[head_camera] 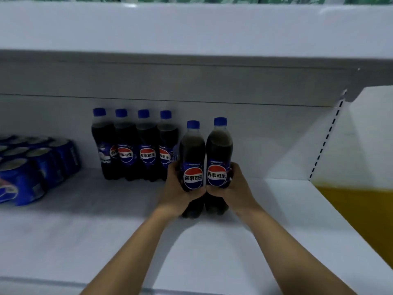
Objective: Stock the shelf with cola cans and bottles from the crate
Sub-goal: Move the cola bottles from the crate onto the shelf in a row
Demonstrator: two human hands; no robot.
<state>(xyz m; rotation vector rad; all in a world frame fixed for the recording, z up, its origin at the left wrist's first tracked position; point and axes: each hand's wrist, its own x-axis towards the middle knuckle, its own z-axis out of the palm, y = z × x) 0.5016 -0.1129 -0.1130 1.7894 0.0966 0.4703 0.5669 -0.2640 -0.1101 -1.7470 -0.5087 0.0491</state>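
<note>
Two cola bottles with blue caps stand side by side on the white shelf (106,241). My left hand (177,188) grips the left bottle (192,154) low on its label. My right hand (234,186) grips the right bottle (219,150) the same way. Their bases look to be on or just above the shelf board. Behind and to the left, a row of several cola bottles (136,145) stands against the back panel. Several blue cola cans (36,165) stand at the far left. The crate is out of view.
The shelf above (191,28) overhangs the bottle tops. A white side panel with a slotted upright (327,141) closes the shelf on the right, with a yellow surface (361,213) beyond it. Bare shelf board lies to the right of the held bottles and in front.
</note>
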